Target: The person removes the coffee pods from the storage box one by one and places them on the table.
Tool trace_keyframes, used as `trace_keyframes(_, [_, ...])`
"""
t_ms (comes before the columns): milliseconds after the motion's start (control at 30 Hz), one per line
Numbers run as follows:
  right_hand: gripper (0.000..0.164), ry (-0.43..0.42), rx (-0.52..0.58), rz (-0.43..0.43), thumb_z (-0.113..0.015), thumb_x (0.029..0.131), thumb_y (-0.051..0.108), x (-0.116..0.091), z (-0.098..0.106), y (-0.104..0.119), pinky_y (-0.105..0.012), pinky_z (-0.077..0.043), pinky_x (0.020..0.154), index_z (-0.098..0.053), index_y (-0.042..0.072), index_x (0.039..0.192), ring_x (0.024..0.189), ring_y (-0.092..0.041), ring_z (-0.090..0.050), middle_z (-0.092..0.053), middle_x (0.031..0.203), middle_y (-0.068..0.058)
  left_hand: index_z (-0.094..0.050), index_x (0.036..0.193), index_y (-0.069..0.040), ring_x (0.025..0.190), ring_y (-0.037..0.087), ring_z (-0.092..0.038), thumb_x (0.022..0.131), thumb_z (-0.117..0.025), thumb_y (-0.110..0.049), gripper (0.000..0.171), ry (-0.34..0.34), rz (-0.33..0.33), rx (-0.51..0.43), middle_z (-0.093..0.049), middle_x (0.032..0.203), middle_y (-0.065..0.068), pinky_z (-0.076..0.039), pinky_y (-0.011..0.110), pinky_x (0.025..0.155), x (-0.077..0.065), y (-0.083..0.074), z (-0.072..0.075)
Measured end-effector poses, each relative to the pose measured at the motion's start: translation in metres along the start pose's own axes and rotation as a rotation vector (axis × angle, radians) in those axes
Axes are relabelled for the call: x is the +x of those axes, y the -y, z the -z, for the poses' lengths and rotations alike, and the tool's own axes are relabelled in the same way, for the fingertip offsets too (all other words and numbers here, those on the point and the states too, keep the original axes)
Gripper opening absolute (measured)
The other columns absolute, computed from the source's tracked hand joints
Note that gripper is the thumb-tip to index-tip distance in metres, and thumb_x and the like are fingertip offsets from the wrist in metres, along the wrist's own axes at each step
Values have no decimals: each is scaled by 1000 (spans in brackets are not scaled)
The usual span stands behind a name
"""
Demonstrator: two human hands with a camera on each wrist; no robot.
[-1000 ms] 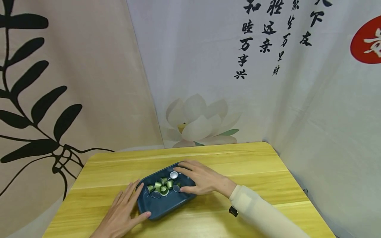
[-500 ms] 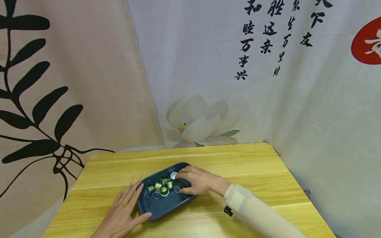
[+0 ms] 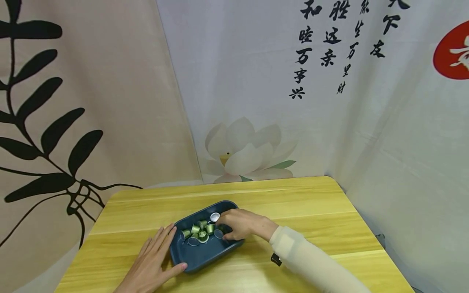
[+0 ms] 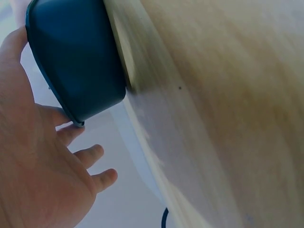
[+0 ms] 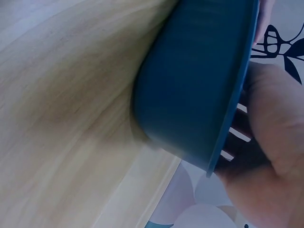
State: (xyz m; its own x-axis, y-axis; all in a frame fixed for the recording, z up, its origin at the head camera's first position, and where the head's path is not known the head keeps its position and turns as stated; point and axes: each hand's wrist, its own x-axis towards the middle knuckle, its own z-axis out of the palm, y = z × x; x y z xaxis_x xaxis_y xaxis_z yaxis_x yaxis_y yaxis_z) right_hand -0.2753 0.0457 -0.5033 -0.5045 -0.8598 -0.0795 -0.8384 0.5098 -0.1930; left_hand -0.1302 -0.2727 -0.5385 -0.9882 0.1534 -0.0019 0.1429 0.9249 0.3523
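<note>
At lower centre, perhaps eight pods (image 3: 210,228) in one tray (image 3: 199,257) lie beside the right hand (image 3: 242,224), whether pinched I can't tell; the left hand (image 3: 154,258), fingers spread, touches the tray.

The left hand (image 3: 152,258) is resting against the left end of the tray (image 3: 199,258), its fingers lying stretched out. The right forearm (image 3: 311,258) is slanting in from the tray's right; the right hand (image 3: 239,223) is dipping bent fingers inside its right end.

Light is soft; wooden table (image 3: 300,203) bears faint shadow beside the right hand (image 3: 239,224); wrist views are rather blurred.
</note>
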Motion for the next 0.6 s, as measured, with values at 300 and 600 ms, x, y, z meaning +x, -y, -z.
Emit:
trace_keyframes(300, [44,8,-16,10,-86,103,28,7,-7,-1,-26,-63,112,-78,18,145,132,-9,-75,-78,145,4,-31,181,-18,170,54,-31,92,-65,-91,120,-20,-9,12,-31,188,14,-28,86,130,0,1,-1])
trace_keyframes(600, [40,18,-46,13,-87,102,25,12,-11,1,-24,-64,107,-79,21,142,123,-7,-77,-81,138,7,-31,181,-20,170,53,-33,93,-65,-91,118,-33,-16,13,-31,188,12,-30,86,128,0,2,-4])
